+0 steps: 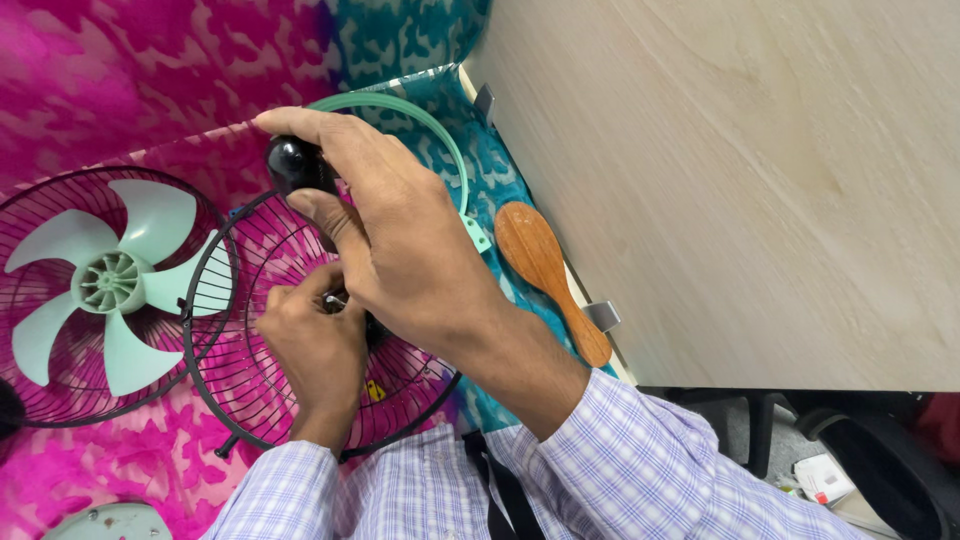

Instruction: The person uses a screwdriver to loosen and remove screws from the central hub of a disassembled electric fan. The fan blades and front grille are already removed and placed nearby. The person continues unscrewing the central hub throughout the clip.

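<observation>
Black wire fan guard [245,385] lying flat on pink patterned cloth [120,80], centre of all positions below. Right hand [400,240] above guard hub, grip closed around black rounded part [293,162]. Left hand [315,345] at hub, fingertips pinched on small metal piece [335,298]; exact hold unclear. Second guard with pale green blade [105,285] touching guard's left rim. Green ring [420,130] beyond it, wooden brush [550,275] well right. Advisable: keep black part square over hub, steady guard, turn small piece without forcing.

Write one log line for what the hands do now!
left hand: at grille centre | right hand: gripping black knob | nearby: fan blade, wooden spoon
</observation>
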